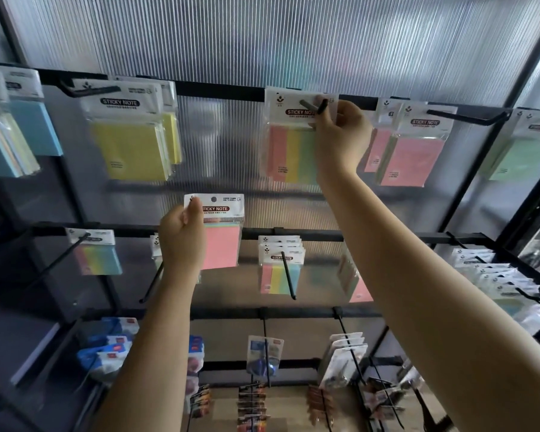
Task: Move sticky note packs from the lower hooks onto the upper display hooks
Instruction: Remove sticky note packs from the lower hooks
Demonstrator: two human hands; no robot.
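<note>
My right hand (340, 132) is raised to the upper rail and pinches the white header of a striped pink, yellow and green sticky note pack (289, 151). The tip of the upper display hook (312, 106) pokes through that pack's hole. My left hand (181, 238) grips the left edge of a pink sticky note pack (220, 244), held in the air between the upper and lower rails, off any hook. On the lower hook (287, 274) just right of it hang several striped packs (279, 269).
The upper rail (219, 90) also carries yellow packs (131, 135), blue packs (19, 126) at far left, pink packs (409, 148) and green packs (524, 151) at right. Bare black hooks (468, 116) jut forward. Lower racks hold other packaged goods (262, 357).
</note>
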